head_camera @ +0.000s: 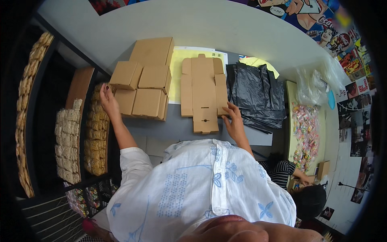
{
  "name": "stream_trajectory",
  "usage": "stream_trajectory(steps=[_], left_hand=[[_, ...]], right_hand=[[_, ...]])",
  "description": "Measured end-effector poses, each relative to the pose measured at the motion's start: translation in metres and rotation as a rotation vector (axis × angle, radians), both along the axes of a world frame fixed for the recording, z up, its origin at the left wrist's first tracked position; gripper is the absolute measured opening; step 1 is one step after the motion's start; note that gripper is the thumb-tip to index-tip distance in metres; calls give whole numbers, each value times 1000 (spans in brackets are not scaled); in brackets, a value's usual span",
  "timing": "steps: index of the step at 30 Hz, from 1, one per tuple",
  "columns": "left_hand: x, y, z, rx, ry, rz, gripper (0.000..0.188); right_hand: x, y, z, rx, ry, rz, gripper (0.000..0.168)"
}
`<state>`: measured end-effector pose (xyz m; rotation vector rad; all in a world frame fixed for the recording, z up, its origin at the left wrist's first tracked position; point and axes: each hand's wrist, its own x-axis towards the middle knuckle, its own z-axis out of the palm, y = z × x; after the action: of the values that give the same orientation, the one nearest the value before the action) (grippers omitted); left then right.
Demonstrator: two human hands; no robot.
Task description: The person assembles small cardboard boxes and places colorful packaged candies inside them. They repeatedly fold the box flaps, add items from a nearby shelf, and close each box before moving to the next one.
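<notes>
A flat, unfolded cardboard box blank (204,87) lies on the grey table (181,127) in front of me. My right hand (233,120) is at its lower right flap, fingers spread and fingertips at the flap's edge. On the left, several folded brown cardboard boxes (148,103) are stacked together, with a larger box (151,50) behind them. My left hand (108,99) is beside the left edge of this stack, fingers up and slightly apart, holding nothing that I can see. Whether it touches the nearest box is unclear.
Black plastic bags (255,87) lie right of the blank, over yellow paper (263,65). Left stand shelves of packaged goods (68,142). At right, a pale shelf (291,121) holds wrapped candies (307,133) and clear bags (311,84). Another person (308,199) works at the lower right.
</notes>
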<state>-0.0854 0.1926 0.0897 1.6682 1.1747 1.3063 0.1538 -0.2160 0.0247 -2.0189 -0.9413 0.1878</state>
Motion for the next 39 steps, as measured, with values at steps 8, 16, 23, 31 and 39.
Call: stream_trajectory(steps=[8, 16, 23, 31, 39], left_hand=[[5, -108, 4, 288, 42, -78, 24], [36, -208, -7, 226, 165, -385, 20], [48, -223, -54, 134, 267, -504, 24], [58, -226, -76, -107, 242, -553, 54], [82, -211, -59, 88, 216, -600, 47]], right_hand=[[-14, 3, 2, -248, -283, 386, 56], [3, 12, -6, -241, -286, 511, 27], [-2, 16, 12, -152, -33, 300, 14], [14, 6, 23, 20, 187, 268, 17], [20, 20, 39, 105, 302, 189, 16]])
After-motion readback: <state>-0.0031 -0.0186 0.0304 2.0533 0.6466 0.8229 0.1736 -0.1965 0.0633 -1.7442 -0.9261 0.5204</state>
